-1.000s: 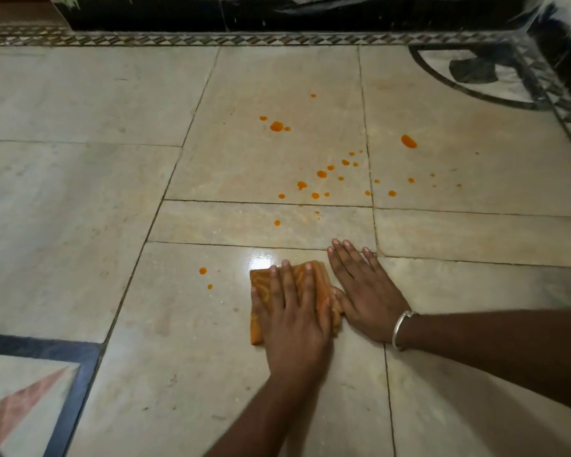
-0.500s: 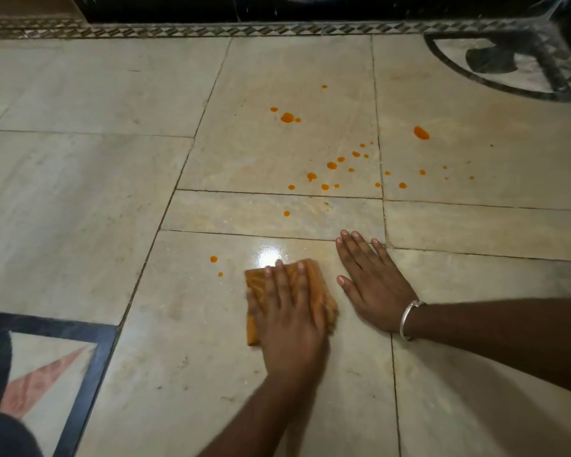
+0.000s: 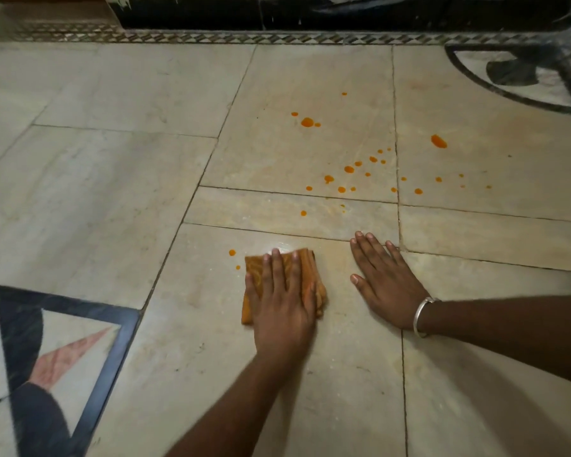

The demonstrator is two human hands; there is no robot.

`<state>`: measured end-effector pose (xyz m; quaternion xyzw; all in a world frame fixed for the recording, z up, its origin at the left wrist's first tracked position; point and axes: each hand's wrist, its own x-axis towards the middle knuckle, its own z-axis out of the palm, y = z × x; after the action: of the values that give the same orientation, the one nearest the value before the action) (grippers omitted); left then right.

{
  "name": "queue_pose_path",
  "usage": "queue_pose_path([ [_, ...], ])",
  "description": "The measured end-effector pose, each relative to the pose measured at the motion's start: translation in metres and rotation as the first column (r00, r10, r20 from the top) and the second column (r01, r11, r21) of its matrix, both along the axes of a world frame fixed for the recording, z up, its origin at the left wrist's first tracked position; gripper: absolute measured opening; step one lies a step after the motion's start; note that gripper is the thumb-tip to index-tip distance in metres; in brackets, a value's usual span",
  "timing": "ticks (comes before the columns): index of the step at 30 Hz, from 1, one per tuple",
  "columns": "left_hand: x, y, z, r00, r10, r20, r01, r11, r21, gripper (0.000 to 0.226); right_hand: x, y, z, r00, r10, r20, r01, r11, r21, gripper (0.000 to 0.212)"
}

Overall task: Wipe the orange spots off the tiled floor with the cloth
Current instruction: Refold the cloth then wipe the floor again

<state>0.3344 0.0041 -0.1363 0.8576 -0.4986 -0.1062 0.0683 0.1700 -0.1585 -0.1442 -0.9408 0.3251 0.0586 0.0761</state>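
A folded orange cloth (image 3: 308,270) lies on the pale tiled floor (image 3: 96,199) at centre. My left hand (image 3: 281,298) presses flat on top of it and hides most of it. Two small orange spots (image 3: 232,252) sit just left of the cloth. Farther away, several orange spots (image 3: 349,169) are scattered over the tiles, with a bigger blob (image 3: 307,122) behind them and another (image 3: 438,141) to the right. My right hand (image 3: 383,285), a silver bangle on its wrist, rests palm-down on the floor to the right of the cloth, fingers spread, holding nothing.
A black plinth (image 3: 310,14) and a patterned border strip (image 3: 211,37) run along the far edge. A dark-framed inlay panel (image 3: 119,331) is at the lower left, a curved dark inlay (image 3: 508,70) at the upper right. Dark clothing (image 3: 37,420) shows at the bottom left.
My left hand has slid the cloth to the left, opening a gap between it and my right hand. The right hand has stayed planted on the floor.
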Motion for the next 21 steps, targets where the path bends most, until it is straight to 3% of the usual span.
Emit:
queue_pose_path([
  [4,-0.032,0.025,0.006,0.994,-0.025,-0.104,0.027,1.000,0.015,0.085,-0.003,-0.007,0.003,0.999,0.026,-0.033,-0.023,0.997,0.070,0.079],
  [8,-0.032,0.029,0.031,0.992,-0.095,-0.085,0.106,0.985,0.135,0.105,-0.003,-0.018,0.012,0.995,0.087,-0.056,-0.078,0.986,0.147,0.085],
  [10,-0.031,0.024,0.040,0.997,-0.082,-0.007,0.082,0.985,0.150,0.095,-0.003,-0.022,0.015,0.992,0.106,-0.067,-0.094,0.983,0.159,0.088],
  [12,-0.031,0.017,0.047,0.983,-0.142,0.119,0.112,0.967,0.229,0.068,-0.002,-0.020,0.017,0.991,0.112,-0.069,-0.101,0.985,0.142,0.089],
  [14,-0.030,0.013,0.050,0.958,-0.265,0.113,0.216,0.920,0.327,0.055,0.003,-0.014,0.021,0.989,0.129,-0.068,-0.119,0.984,0.134,0.089],
  [16,-0.026,0.012,0.058,0.953,-0.297,0.057,0.264,0.909,0.322,0.044,0.010,-0.007,0.026,0.984,0.163,-0.068,-0.154,0.980,0.127,0.088],
  [18,-0.021,0.012,0.068,0.972,-0.224,-0.076,0.234,0.959,0.159,0.025,0.017,-0.005,0.032,0.982,0.178,-0.064,-0.169,0.978,0.124,0.089],
  [19,-0.015,0.013,0.077,0.962,-0.151,-0.227,0.169,0.984,0.061,0.022,0.019,-0.006,0.034,0.983,0.173,-0.062,-0.165,0.978,0.126,0.090],
  [20,-0.008,0.016,0.088,0.902,-0.054,-0.429,0.052,0.999,-0.016,0.028,0.021,-0.007,0.036,0.985,0.165,-0.056,-0.157,0.979,0.132,0.092],
  [21,0.003,0.018,0.095,0.783,0.021,-0.621,-0.079,0.995,-0.065,0.031,0.024,-0.009,0.036,0.987,0.155,-0.046,-0.147,0.980,0.135,0.092],
])
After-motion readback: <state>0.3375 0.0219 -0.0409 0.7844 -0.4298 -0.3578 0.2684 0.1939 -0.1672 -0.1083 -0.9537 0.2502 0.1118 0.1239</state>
